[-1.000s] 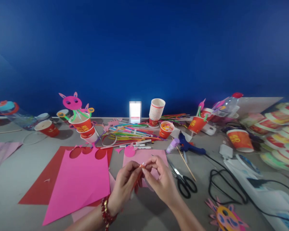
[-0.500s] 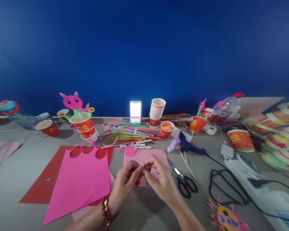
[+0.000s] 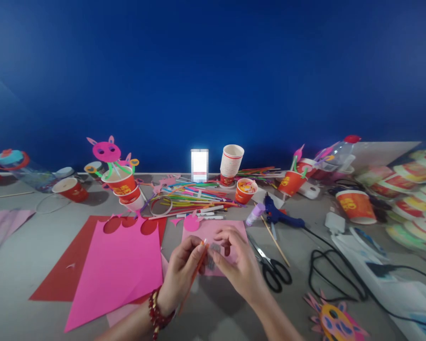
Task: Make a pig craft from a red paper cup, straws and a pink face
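My left hand (image 3: 182, 263), with a red bead bracelet at the wrist, pinches a thin orange stick (image 3: 199, 265) that has a pale tip and slants down towards the forearm. Its exact kind does not show. Close by on the right, my right hand (image 3: 239, 265) has its fingers curved and apart. Between the hands is a small grey, blurred patch (image 3: 213, 258); whether it is held cannot be told. Below them lies a light pink sheet (image 3: 236, 232) with a round pink cutout (image 3: 191, 221) on it. Black-handled scissors (image 3: 273, 265) lie right of my right hand.
Bright pink (image 3: 124, 265) and red sheets (image 3: 57, 279) lie left. Behind are colourful pipe cleaners (image 3: 195, 196), markers (image 3: 209, 213), stacked paper cups (image 3: 231, 163) and a pink animal figure (image 3: 107, 151). A blue glue gun (image 3: 284, 218) with a black cord and a glue stick (image 3: 254, 214) are right.
My right fingers have come away from the pinch at my left fingertips and spread apart. The orange stick now shows along my left hand, and the grey patch is more visible.
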Motion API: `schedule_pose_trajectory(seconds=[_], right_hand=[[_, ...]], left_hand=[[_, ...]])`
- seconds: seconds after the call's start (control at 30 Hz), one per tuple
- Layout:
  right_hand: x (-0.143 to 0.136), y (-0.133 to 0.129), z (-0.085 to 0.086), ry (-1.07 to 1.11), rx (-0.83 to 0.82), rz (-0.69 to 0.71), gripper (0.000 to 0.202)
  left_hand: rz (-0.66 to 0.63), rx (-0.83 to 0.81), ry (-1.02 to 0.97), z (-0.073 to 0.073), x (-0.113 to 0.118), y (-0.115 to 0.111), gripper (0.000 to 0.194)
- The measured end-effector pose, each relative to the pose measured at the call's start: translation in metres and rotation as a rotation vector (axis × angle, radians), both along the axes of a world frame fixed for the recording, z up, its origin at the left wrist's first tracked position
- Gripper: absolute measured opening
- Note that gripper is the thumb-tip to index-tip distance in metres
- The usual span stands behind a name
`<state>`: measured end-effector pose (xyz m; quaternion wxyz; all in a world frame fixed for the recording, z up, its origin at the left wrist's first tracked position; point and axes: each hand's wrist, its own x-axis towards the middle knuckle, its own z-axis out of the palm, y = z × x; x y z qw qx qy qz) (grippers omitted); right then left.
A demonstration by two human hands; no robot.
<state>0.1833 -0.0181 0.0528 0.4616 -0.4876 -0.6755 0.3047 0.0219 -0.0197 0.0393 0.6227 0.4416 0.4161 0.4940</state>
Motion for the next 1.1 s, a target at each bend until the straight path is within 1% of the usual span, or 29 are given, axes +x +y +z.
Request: schedule_pose_trajectory(seconds=[0.07, 0.1, 0.17, 0.27, 0.33, 0.47, 0.57, 0.63, 0.7, 0.8, 0.9, 1.0, 1.1], right_hand=[[0.001, 0.0, 0.001, -0.01, 0.056, -0.01, 0.014], [0.001, 0.0, 0.001, -0.01, 0.068, -0.018, 0.013], [0.0, 0.001, 0.0, -0.019, 0.056, -0.027, 0.01], [-0.003, 0.002, -0.004, -0.053, -0.008, 0.013, 0.011], [-0.004, 0.003, -0.006, -0.033, -0.05, 0.051, 0.009], [-0.005, 0.005, -0.008, 0.097, -0.128, 0.105, 0.007], [-0.007, 0.005, -0.006, 0.188, -0.193, 0.183, 0.012], [-0.007, 0.004, -0.005, 0.213, -0.225, 0.184, 0.014], [-0.004, 0.003, -0.004, 0.218, -0.235, 0.126, 0.014], [0.002, 0.002, -0.003, 0.188, -0.191, 0.038, 0.009], [0.004, 0.001, -0.002, 0.159, -0.116, 0.02, 0.008], [0.004, 0.0, -0.002, 0.14, -0.041, 0.017, 0.009], [0.003, -0.001, -0.001, 0.099, 0.035, 0.039, 0.012]], left_hand=[[0.014, -0.005, -0.019, 0.003, 0.0, 0.0, 0.039], [0.022, -0.004, -0.024, 0.004, 0.0, 0.0, 0.039], [0.037, -0.001, -0.034, 0.007, -0.001, -0.001, 0.039], [0.06, 0.01, -0.041, 0.007, -0.003, 0.0, 0.037], [0.062, 0.016, -0.044, 0.005, -0.005, 0.0, 0.036], [0.053, 0.01, -0.071, 0.002, -0.007, 0.002, 0.036], [0.056, 0.003, -0.058, 0.002, -0.007, 0.004, 0.037], [0.07, 0.005, -0.03, 0.002, -0.007, 0.006, 0.038], [0.089, 0.011, 0.008, 0.002, -0.007, 0.007, 0.039], [0.09, 0.02, 0.068, 0.002, -0.005, 0.007, 0.04], [0.076, 0.029, 0.089, 0.001, -0.003, 0.006, 0.039], [0.073, 0.02, 0.033, 0.002, -0.002, 0.004, 0.037], [0.034, -0.025, -0.075, 0.004, -0.004, 0.005, 0.036]])
